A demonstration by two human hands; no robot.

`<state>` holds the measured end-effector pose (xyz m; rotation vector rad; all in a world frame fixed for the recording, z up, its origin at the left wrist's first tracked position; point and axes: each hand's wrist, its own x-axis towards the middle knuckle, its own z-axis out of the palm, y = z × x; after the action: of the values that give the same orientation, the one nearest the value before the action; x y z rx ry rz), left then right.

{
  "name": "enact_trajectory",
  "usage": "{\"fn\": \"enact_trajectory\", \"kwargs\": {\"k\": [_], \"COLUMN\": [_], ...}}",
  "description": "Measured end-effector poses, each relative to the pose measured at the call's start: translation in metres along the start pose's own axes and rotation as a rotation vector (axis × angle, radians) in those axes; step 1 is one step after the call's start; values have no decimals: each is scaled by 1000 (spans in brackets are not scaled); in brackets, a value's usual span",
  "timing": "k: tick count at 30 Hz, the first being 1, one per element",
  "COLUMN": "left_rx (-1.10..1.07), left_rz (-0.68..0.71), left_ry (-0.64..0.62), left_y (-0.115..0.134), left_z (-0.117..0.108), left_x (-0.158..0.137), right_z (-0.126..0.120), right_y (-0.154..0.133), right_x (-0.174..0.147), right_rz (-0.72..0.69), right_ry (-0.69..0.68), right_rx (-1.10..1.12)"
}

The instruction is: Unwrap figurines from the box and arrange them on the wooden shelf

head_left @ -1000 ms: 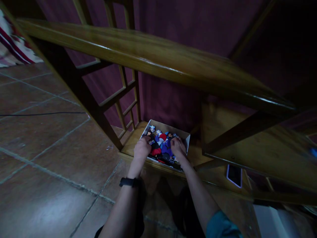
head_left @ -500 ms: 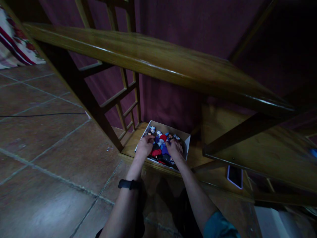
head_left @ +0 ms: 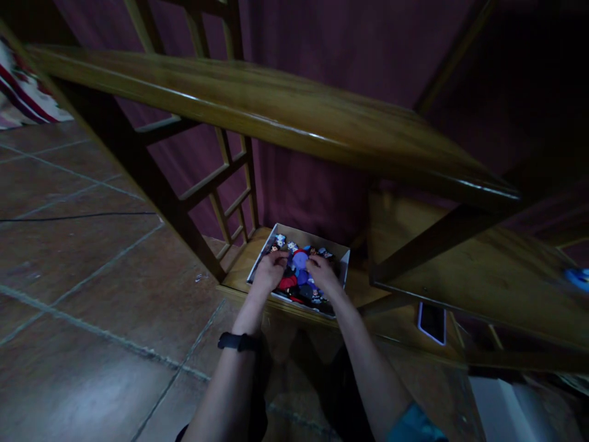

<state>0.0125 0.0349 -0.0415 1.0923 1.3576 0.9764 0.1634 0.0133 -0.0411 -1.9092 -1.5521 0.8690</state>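
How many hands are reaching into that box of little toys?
2. The left hand is over the box's left side, the right hand over its right side, both on the small figures.

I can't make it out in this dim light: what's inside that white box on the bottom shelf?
The white box holds a heap of small colourful figures, red, blue and black. The left hand and right hand cover part of the heap; the bottom is hidden.

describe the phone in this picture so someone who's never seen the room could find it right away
Start at the wooden shelf unit against the dark purple wall. On its lowest board, right of the white box where both hands dig through colourful pieces, lies the phone. It is flat and dark with a pale rim, alone there.
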Motion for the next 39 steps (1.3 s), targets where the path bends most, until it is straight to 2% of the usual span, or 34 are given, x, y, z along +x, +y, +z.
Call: {"fn": "enact_trajectory", "kwargs": {"k": [3,7,11,16,20,25,32,39], "left_rx": [-213,-406,-370,-335,-349,-347,-344,-347], "left_rz": [-133,-197,-125,-93,-134,-117,-106,-107], "left_ry": [-86,-156,-133,10,-52,-89,-202,-229], "left_y": [13,23,16,9,13,17,22,21], "left_z": [6,11,12,10,14,22,29,40], "left_x": [-10,-20,-17,-10,-14,-22,-28,-28], "right_z": [-2,-1,-2,-13,-21,-22,-23,-28], "right_y": [1,2,-3,-8,-6,1,1,8], "right_x": [-6,-11,-13,-16,-27,-42,-42,-38], "right_rz": [15,93,151,300,184,114,23,-45], "right_ry": [-122,-145,-146,-69,-108,4,127,120], "right_rx": [374,519,641,982,1131,1157,876,707]}}
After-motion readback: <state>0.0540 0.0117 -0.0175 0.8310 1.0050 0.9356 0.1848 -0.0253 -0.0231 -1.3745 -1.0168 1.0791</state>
